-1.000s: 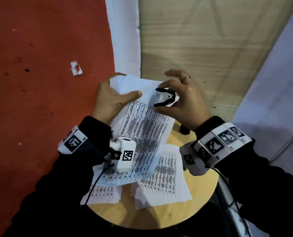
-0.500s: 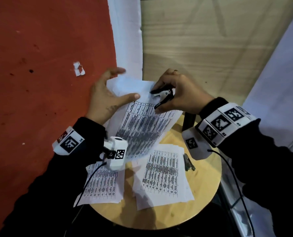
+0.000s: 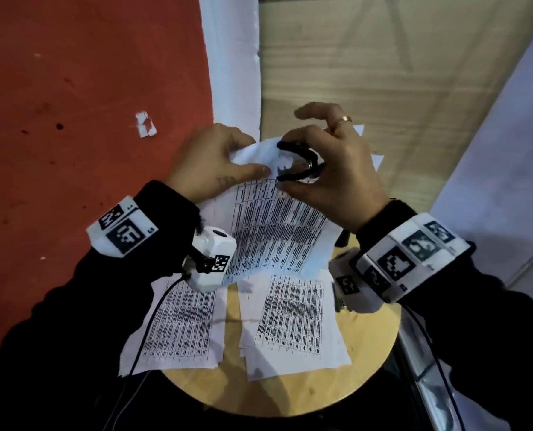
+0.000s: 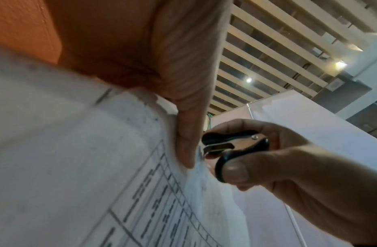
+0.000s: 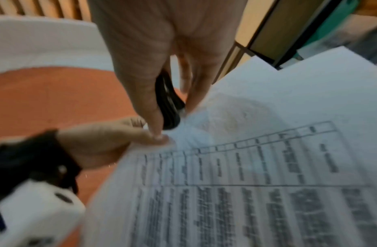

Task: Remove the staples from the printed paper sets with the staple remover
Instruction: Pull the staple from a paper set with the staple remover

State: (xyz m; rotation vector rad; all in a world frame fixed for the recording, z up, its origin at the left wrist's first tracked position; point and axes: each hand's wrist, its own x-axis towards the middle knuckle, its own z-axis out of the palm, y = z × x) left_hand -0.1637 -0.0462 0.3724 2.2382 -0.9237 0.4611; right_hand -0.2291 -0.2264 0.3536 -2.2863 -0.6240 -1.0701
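A printed paper set (image 3: pixel 274 225) with a table of text is held up over a round wooden stool. My left hand (image 3: pixel 215 160) pinches its top left corner, thumb on the front of the sheet (image 4: pixel 56 150). My right hand (image 3: pixel 330 169) grips a black and chrome staple remover (image 3: pixel 296 161) between thumb and forefinger. In the left wrist view the staple remover (image 4: pixel 233 147) has its metal claws against the paper's corner, right beside my left thumb (image 4: pixel 185 133). The staple itself is not visible. The right wrist view is blurred and shows the remover (image 5: pixel 168 103) above the paper (image 5: pixel 246 183).
Two more printed paper sets (image 3: pixel 184 325) (image 3: pixel 293 321) lie flat on the round wooden stool (image 3: pixel 290 396). A red carpet (image 3: pixel 72 119) covers the floor to the left. A pale wooden panel (image 3: pixel 367 57) and a white wall (image 3: pixel 507 144) stand behind and to the right.
The right hand has turned the staple remover so its claws face the paper's top corner. The left hand has closed its grip on that corner. The paper set has shifted slightly.
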